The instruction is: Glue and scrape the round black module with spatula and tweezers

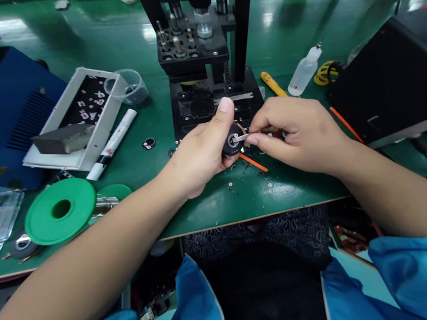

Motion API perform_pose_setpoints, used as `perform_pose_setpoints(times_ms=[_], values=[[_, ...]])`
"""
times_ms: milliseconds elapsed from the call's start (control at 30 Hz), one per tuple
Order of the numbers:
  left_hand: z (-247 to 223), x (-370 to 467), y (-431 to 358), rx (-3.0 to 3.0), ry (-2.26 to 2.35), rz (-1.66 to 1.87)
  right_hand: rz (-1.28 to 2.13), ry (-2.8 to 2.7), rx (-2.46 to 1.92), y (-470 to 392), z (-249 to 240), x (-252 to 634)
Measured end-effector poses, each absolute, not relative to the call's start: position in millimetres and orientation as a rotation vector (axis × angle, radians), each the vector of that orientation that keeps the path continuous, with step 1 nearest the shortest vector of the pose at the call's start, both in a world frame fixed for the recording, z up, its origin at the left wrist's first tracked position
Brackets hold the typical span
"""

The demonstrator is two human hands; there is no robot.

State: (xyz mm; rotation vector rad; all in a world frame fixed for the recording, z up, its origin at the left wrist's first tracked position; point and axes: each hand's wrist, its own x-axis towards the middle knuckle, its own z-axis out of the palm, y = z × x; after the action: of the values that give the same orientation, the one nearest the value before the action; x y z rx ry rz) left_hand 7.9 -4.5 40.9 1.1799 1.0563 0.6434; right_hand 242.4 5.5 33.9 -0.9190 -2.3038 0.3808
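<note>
My left hand (206, 153) is closed around a small round black part (231, 143) with a ring at its centre, thumb pointing up along its side. In a pinch of thumb and forefinger, my right hand (294, 133) grips thin metal tweezers (241, 137). Their tip touches or lies just over the middle of the black part, where a tiny white piece with a red mark shows. Both hands are in front of a black press (203, 59). An orange stick (253, 162) lies under the hands, among dark crumbs and tiny white pieces on the green bench (205, 210).
Left of the press are a white tray (81, 121) with small labels and a grey block, a clear cup (131, 86), a white marker (113, 143) and a green spool (61, 211). A squeeze bottle (305, 71), a yellow-handled tool (272, 84) and a black box (395, 77) stand right.
</note>
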Motion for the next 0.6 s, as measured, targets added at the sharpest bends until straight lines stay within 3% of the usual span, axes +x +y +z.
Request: perform_pose_setpoints(times_ms=[600], values=[[43.6, 6.7, -8.5, 1.323, 1.022, 0.613, 0.533, -2.344, -0.753, 9.0, 35.0, 244.6]])
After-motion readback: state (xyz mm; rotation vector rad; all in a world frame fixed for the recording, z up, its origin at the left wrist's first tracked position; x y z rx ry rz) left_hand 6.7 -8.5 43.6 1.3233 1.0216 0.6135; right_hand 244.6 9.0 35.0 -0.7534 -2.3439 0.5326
